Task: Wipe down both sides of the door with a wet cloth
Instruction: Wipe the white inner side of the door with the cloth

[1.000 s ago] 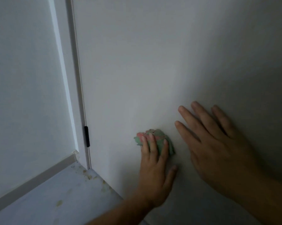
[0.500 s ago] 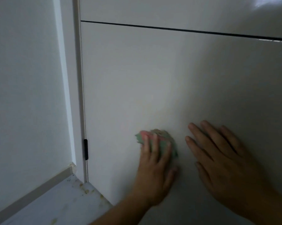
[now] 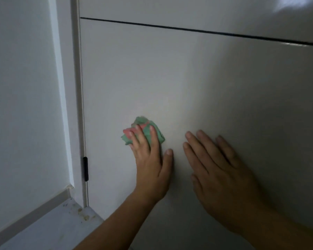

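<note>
Up and toward the hinge side the cloth has slid since a second ago, and a dark groove now shows across the top of the view. White and glossy, the door fills most of the frame, with a soft glare at its middle. The right hand lies flat on it, fingers straight and spread. The left hand presses the cloth against the door with its fingers laid straight over it, thumb out on the bare panel. The cloth is bunched, green with pink patches. A small black hinge sits on the door's left edge.
</note>
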`<act>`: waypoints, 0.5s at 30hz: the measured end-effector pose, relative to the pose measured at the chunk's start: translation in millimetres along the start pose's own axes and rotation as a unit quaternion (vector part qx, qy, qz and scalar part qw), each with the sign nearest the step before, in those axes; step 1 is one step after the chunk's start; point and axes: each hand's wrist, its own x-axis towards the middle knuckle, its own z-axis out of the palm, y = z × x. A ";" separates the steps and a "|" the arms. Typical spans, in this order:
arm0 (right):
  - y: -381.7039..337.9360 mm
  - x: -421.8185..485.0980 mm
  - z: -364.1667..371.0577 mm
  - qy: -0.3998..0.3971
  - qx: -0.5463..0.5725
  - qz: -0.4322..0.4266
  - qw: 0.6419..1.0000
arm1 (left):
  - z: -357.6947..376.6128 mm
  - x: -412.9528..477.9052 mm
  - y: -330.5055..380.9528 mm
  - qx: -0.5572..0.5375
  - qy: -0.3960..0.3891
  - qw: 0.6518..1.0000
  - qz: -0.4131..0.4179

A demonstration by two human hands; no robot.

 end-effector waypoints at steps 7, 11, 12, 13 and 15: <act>51.0 -5.3 -27.6 0.093 0.022 0.101 0.990 | 19.7 -20.4 60.6 0.129 -0.074 0.946 0.287; 51.6 -6.6 -28.9 0.076 0.016 0.094 0.992 | -10.3 25.3 34.9 0.148 -0.036 0.963 0.221; 53.0 -7.5 -29.2 0.072 0.013 0.094 0.993 | -20.3 46.1 36.1 0.131 -0.020 0.976 0.174; 54.3 -9.1 -29.8 0.068 0.010 0.094 0.993 | -26.9 65.9 40.4 0.109 -0.007 0.985 0.131; 54.3 -10.0 -31.7 0.068 0.007 0.099 0.993 | -34.8 95.5 53.7 0.077 0.014 0.994 0.081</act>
